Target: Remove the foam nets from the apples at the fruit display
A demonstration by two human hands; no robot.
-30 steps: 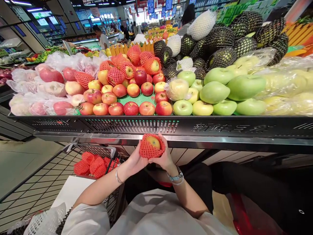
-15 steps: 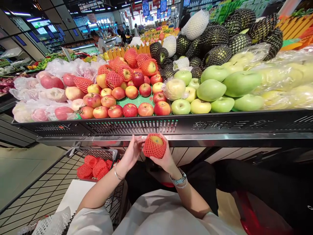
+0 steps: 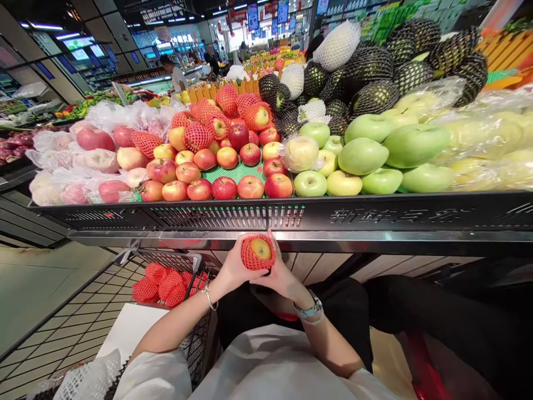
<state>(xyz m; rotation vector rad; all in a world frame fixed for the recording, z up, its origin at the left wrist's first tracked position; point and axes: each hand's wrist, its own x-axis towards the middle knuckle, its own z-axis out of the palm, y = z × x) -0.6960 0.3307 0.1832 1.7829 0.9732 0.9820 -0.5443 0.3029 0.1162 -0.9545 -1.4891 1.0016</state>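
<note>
Both hands hold one apple in a red foam net [image 3: 257, 251] just below the front rail of the fruit stand [image 3: 291, 216]. My left hand [image 3: 233, 269] cups its left side with fingers curled round it. My right hand [image 3: 280, 273] grips its right and lower side, a watch on that wrist. The yellow-red skin of the apple shows through the net's open top. Above, bare red apples [image 3: 225, 188] lie in rows on the stand.
A shopping cart [image 3: 83, 322] stands at lower left with several red foam nets [image 3: 164, 284] in it. Green apples [image 3: 362, 156] and black-netted fruit [image 3: 375, 64] fill the stand's right side, bagged apples [image 3: 83, 161] its left. People stand far back in the store.
My left hand, briefly off the netted apple, has closed on its left side again. The net now sits lower on the apple, showing more skin.
</note>
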